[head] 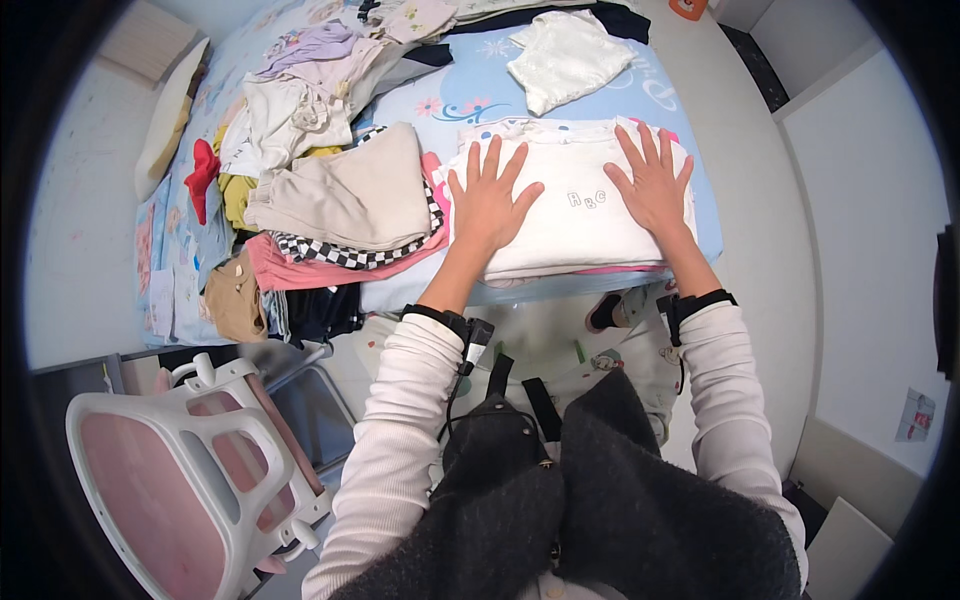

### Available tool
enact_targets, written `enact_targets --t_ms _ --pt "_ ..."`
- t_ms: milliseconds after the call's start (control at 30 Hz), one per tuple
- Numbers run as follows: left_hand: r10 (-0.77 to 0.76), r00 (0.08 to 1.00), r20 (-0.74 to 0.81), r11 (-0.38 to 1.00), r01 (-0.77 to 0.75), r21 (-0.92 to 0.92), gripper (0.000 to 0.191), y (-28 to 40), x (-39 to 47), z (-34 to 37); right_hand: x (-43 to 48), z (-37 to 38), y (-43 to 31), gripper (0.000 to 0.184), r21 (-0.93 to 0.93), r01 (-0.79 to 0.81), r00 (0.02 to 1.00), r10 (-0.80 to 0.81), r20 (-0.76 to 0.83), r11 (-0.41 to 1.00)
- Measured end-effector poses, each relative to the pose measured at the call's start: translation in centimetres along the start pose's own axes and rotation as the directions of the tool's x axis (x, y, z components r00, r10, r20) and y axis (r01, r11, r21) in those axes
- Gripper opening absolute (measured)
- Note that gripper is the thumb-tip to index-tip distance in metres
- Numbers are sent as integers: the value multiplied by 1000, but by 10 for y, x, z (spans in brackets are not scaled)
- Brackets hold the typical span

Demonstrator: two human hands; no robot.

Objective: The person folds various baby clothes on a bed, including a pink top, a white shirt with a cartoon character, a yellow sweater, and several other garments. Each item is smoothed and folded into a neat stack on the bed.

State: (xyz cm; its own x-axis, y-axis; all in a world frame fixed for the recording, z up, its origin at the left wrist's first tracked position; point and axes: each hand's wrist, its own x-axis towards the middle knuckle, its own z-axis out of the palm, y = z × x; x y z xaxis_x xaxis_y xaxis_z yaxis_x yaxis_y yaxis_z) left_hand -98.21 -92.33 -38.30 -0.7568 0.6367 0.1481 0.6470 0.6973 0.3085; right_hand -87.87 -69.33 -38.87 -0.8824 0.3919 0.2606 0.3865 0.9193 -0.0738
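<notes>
My left hand (489, 196) lies flat, fingers apart, on the left part of a folded white shirt (574, 232) printed with outlined letters. On the shirt's right part rests my right hand (652, 178), its fingers also spread. Other folded garments show beneath this shirt, with pink edges at the sides and front. Just left of the stack are folded beige trousers (352, 187) over a black-and-white checked garment (337, 253) and a pink one (277, 270). A white textured garment (568, 60) is spread beyond the stack.
Loose clothes, among them a lilac garment (319, 46) and a white one (296, 124), cover the bed's left side. A red cloth item (201, 180) lies near the left wall. A pink and white plastic basin (150, 495) stands at the lower left. The bed sheet (465, 90) is blue.
</notes>
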Motion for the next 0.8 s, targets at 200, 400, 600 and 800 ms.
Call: enact_targets --t_ms 200,400,600,800 --pt "-93 988 123 995 97 -29 68 1 3 7 -3 10 16 63 69 -7 994 0 113 998" --pt "-113 975 191 961 155 -227 72 -7 -5 -28 -2 -32 1 65 138 -12 985 -12 172 990" --pt "-135 984 -113 944 94 -315 62 -31 -22 -47 -1 -68 -45 63 148 152 988 -155 8 977" --pt "-399 855 -330 815 166 -554 51 -104 13 -71 -2 -23 -101 60 159 268 952 -287 108 950"
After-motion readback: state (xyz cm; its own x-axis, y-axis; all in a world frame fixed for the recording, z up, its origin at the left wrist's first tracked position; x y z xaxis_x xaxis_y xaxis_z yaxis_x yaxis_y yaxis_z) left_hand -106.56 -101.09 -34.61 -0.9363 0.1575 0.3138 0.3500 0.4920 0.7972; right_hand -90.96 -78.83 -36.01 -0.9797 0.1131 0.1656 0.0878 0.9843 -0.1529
